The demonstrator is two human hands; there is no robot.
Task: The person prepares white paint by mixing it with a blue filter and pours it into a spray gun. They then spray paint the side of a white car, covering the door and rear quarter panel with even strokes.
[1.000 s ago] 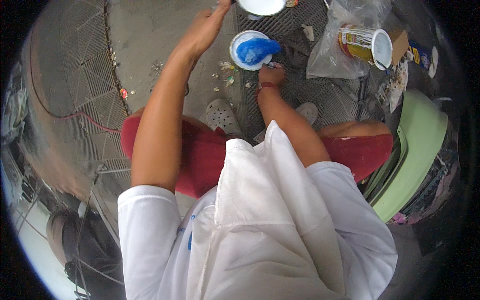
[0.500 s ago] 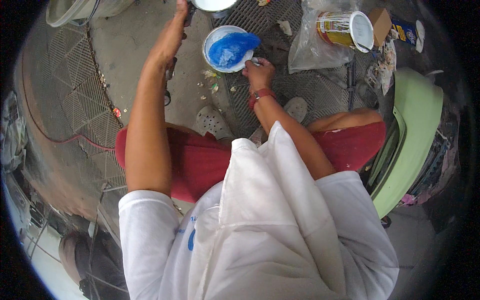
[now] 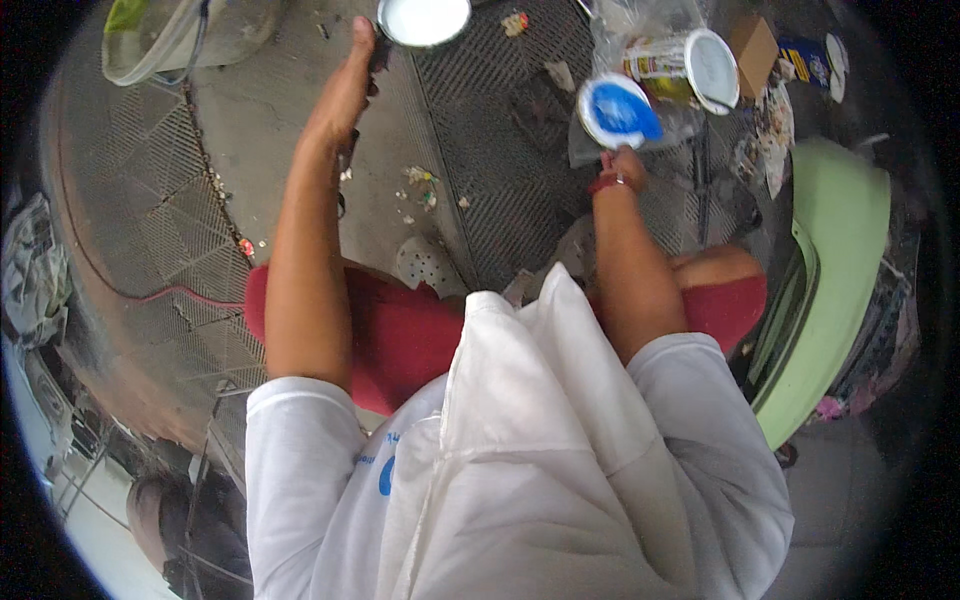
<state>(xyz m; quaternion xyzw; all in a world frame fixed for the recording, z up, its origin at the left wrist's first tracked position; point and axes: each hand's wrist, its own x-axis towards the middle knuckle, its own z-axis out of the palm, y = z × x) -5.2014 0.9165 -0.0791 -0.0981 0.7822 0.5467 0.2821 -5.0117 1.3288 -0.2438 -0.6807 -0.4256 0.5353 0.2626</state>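
Note:
My left hand point(image 3: 350, 95) is closed round a dark handle, mostly hidden behind it, that looks like a spray gun's. By its fingertips is a round open cup point(image 3: 425, 20) of white liquid, cut off by the top edge. My right hand point(image 3: 627, 165) is closed on the near rim of a round white tub point(image 3: 590, 125). A crumpled blue mesh point(image 3: 622, 108) lies in the tub's mouth and hangs over its right side. Just beyond, a paint-streaked can point(image 3: 712, 70) with a pale interior lies tilted on clear plastic.
A large translucent bucket point(image 3: 150, 45) stands at the far left. On the right are a cardboard box point(image 3: 755, 55), a blue can point(image 3: 805, 62) and a curved light-green panel point(image 3: 835, 280). Scraps dot the patterned mat point(image 3: 500, 150). A red hose point(image 3: 180, 290) runs along the left.
My right hand has moved right with the tub and blue mesh, to beside the paint-streaked can. My left hand keeps its grip and has shifted little.

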